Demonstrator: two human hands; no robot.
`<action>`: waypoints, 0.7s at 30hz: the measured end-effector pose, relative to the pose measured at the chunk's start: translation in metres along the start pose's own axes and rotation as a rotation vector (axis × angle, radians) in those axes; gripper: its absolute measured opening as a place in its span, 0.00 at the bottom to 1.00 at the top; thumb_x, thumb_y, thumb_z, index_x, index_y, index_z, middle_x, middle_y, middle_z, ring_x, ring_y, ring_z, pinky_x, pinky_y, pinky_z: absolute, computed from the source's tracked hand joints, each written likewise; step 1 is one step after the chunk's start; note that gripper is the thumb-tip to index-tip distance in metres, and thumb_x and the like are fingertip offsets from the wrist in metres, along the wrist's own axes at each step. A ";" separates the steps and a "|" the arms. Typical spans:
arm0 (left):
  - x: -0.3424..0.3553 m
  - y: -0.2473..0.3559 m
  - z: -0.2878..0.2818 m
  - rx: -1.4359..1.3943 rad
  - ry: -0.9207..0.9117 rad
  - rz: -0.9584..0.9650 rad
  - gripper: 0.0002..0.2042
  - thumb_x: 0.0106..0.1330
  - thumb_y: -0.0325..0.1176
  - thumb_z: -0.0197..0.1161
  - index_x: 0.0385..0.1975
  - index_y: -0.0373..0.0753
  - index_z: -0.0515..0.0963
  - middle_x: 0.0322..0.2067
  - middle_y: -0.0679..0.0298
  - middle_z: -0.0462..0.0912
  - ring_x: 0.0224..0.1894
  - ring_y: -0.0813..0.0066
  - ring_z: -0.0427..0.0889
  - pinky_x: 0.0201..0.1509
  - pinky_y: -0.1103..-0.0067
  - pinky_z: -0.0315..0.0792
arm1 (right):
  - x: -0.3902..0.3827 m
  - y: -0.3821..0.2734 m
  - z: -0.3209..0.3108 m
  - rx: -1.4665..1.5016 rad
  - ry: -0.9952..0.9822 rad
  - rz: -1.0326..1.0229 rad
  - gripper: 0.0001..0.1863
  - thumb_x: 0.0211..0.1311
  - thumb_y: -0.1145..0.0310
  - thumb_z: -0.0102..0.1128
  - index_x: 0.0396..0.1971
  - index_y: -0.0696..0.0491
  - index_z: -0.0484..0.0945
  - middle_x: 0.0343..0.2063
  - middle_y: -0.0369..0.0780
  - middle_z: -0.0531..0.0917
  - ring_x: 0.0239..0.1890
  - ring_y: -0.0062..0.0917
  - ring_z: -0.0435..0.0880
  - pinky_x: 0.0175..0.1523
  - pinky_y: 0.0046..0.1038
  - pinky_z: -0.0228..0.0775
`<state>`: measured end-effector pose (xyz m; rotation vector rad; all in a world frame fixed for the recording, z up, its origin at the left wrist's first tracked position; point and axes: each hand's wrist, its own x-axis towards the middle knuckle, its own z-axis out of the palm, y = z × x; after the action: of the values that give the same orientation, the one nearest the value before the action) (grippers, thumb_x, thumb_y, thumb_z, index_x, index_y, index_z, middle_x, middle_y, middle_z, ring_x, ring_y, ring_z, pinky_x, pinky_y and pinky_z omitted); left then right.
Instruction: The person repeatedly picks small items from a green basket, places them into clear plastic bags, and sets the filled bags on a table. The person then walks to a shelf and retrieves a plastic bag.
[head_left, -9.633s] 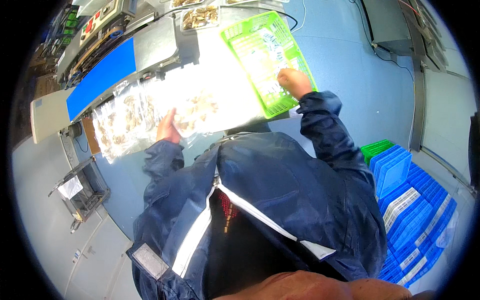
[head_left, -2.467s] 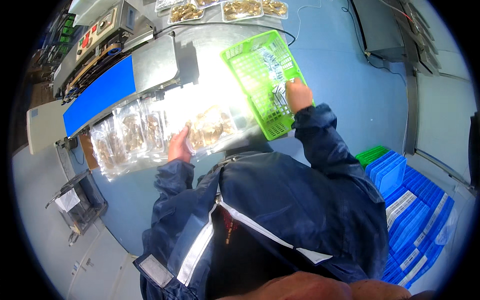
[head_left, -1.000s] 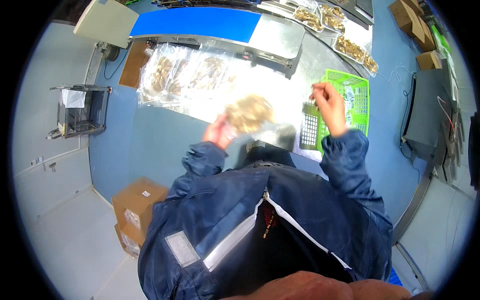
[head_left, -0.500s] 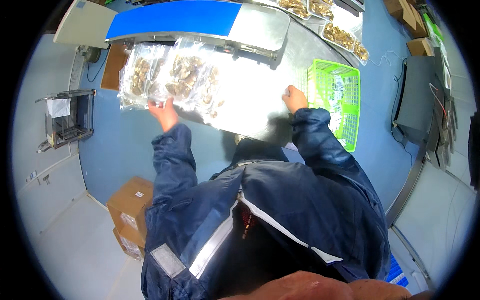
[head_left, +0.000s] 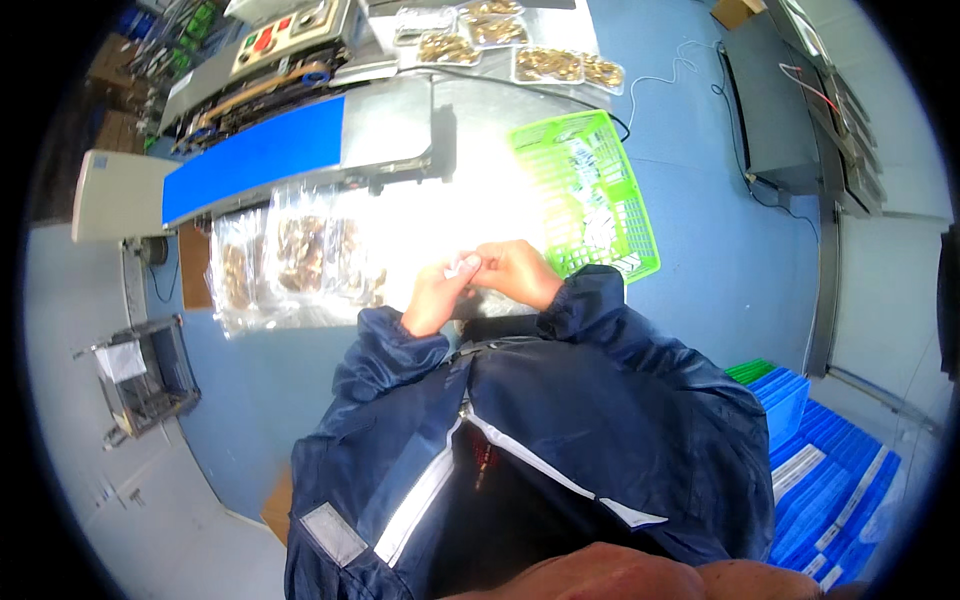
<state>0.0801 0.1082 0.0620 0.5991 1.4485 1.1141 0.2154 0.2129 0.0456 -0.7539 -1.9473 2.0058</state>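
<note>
In front of my body, over the near edge of the brightly lit table, my left hand (head_left: pixel 434 298) and my right hand (head_left: pixel 518 272) meet with pinched fingers. A small white packet (head_left: pixel 461 266) shows between the fingertips, partly hidden by them. To the left of the hands lie several clear plastic bags (head_left: pixel 300 250) of brown, mushroom-like pieces. The green plastic basket (head_left: pixel 640 222), close to my right hand, has small white packets (head_left: pixel 598 225) inside.
Behind the bags stands a machine with a blue belt (head_left: pixel 255 158) and a control box (head_left: pixel 283 40). Clear trays of brown pieces (head_left: pixel 548 65) sit at the table's far end. Blue crates (head_left: pixel 835 490) are stacked at right. A metal frame stand (head_left: pixel 150 380) is on the left.
My left hand has left the bags and moved right; my right hand has come away from beside the basket. They now meet, with a small white packet between them. The view has shifted.
</note>
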 end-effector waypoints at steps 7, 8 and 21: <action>0.016 0.017 -0.013 -0.195 0.272 -0.087 0.12 0.70 0.39 0.53 0.40 0.36 0.73 0.39 0.56 0.82 0.38 0.70 0.82 0.41 0.76 0.76 | 0.002 -0.018 -0.033 -0.607 0.083 -0.123 0.14 0.66 0.62 0.54 0.26 0.56 0.78 0.20 0.43 0.79 0.25 0.32 0.81 0.31 0.34 0.71; 0.014 0.032 0.003 -0.194 0.280 -0.025 0.12 0.70 0.41 0.53 0.42 0.37 0.72 0.42 0.56 0.81 0.41 0.71 0.81 0.42 0.75 0.75 | 0.007 -0.017 -0.028 -0.822 0.155 -0.193 0.14 0.65 0.62 0.54 0.25 0.56 0.78 0.20 0.45 0.79 0.25 0.36 0.81 0.31 0.37 0.71; 0.037 0.023 -0.026 -0.191 0.418 -0.049 0.06 0.67 0.33 0.60 0.39 0.40 0.73 0.40 0.65 0.79 0.42 0.74 0.80 0.39 0.78 0.74 | 0.078 -0.024 -0.042 -0.397 0.116 -0.259 0.12 0.65 0.64 0.55 0.26 0.56 0.76 0.19 0.44 0.80 0.21 0.38 0.80 0.28 0.33 0.69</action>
<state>0.0417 0.1421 0.0624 0.1986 1.6731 1.3752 0.1672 0.2906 0.0557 -0.6413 -2.2675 1.4170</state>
